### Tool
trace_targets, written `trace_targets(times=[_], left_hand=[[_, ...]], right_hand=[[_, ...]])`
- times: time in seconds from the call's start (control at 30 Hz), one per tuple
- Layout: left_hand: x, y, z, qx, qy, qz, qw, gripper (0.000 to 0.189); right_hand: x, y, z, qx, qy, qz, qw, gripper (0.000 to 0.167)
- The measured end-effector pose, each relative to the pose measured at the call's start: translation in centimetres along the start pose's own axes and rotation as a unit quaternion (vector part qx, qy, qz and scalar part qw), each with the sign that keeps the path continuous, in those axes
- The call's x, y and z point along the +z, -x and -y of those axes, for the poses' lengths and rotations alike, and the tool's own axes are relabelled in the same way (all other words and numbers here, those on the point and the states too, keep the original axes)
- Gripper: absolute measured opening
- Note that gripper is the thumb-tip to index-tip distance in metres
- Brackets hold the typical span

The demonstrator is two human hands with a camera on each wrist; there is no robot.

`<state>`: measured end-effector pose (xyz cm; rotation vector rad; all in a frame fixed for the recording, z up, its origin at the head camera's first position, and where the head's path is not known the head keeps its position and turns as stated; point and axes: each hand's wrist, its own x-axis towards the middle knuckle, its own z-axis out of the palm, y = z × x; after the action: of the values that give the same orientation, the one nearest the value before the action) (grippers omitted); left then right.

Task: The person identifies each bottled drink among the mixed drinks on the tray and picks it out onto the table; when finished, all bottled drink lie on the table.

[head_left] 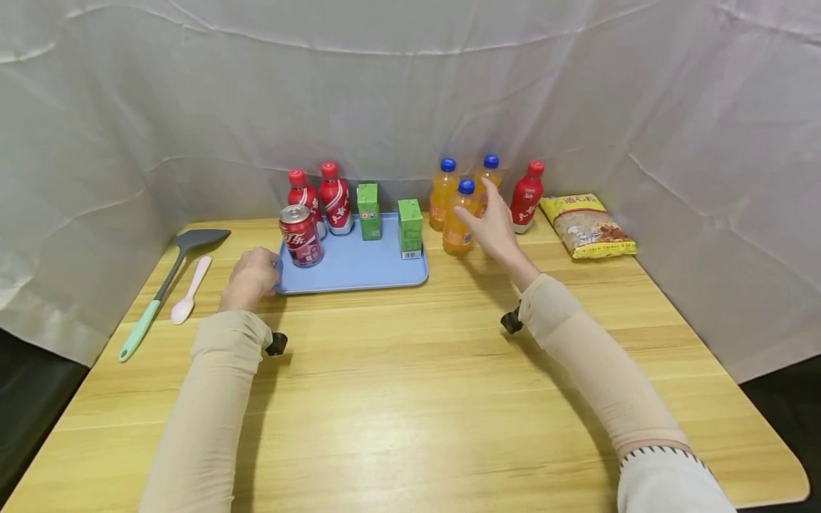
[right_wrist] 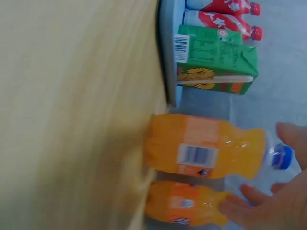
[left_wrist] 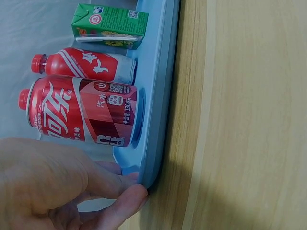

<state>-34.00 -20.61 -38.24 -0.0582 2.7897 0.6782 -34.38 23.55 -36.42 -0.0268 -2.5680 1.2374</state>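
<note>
My left hand (head_left: pixel 249 278) pinches the near left corner of a blue tray (head_left: pixel 359 279), with the thumb and fingers at its rim in the left wrist view. On the tray stand a red soda can (left_wrist: pixel 84 110), two red-capped bottles (head_left: pixel 336 199) and two green drink cartons (head_left: pixel 410 229). Right of the tray, my right hand (head_left: pixel 494 224) is spread around the upper part of the front orange drink bottle (right_wrist: pixel 206 146). Its thumb and fingers stand apart beside the blue cap (right_wrist: pixel 282 156). Two more orange bottles (head_left: pixel 442 196) stand behind, one partly hidden by the hand.
A third red bottle (head_left: pixel 528 196) and a yellow food packet (head_left: pixel 589 226) are at the back right. At the left lie a spatula (head_left: pixel 168 278) with a mint handle and a pink spoon (head_left: pixel 191 291). A pale curtain (head_left: pixel 398 92) borders the wooden table (head_left: pixel 398 399).
</note>
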Motion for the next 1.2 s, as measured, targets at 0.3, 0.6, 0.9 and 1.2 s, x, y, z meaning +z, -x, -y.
trace_targets(times=[0.3, 0.6, 0.9, 1.2], left_hand=[[0.0, 0.0, -0.1, -0.003, -0.004, -0.001, 1.0, 0.056], [0.0, 0.0, 0.1, 0.015, -0.027, -0.008, 0.9995, 0.056], [0.2, -0.5, 0.4, -0.009, 0.063, -0.006, 0.998, 0.058], [-0.2, -0.3, 0.3, -0.021, 0.083, -0.017, 0.9961, 0.058]], right_hand=[[0.8, 1.0, 6.4, -0.156, 0.012, -0.104, 0.9822, 0.078], [4.6, 1.1, 10.7, -0.198, 0.087, -0.047, 0.9752, 0.08], [8.7, 0.2, 12.1, -0.167, 0.125, 0.029, 0.9776, 0.085], [12.0, -0.5, 13.3, -0.169, 0.127, 0.046, 0.9764, 0.085]])
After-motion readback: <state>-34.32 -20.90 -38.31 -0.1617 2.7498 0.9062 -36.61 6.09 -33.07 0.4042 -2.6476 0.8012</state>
